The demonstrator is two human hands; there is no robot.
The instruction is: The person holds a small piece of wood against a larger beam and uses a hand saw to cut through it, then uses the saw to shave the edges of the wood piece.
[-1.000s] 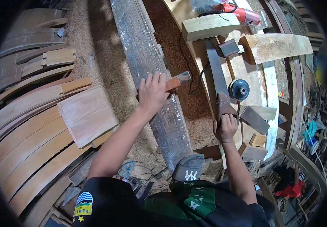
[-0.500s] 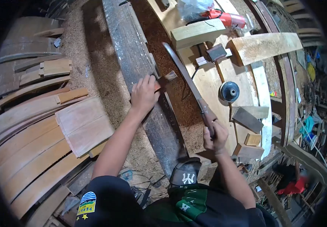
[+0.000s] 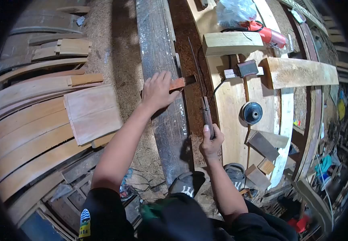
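Observation:
My left hand (image 3: 158, 91) is closed around a small reddish wood piece (image 3: 178, 84), pressing it down on a long, worn dark plank (image 3: 153, 36). The piece's dark end juts past the plank's right edge. My right hand (image 3: 212, 142) grips the wooden handle (image 3: 207, 114) of a machete, thumb along the top. Its long thin blade (image 3: 195, 60) points away from me and shows nearly edge-on, just right of the wood piece's end.
At right, a pale board (image 3: 232, 104) carries a black round pad (image 3: 251, 113), wood blocks (image 3: 233, 43) and a red power tool (image 3: 272, 36). Stacked boards (image 3: 33, 132) lie at left, beside a sawdust-covered floor (image 3: 123, 52). My shoes (image 3: 186, 182) are below the plank.
My right hand has brought the machete left, nearer the wood piece, and the blade has turned from its flat side to nearly edge-on. My left hand keeps its hold; the view has shifted.

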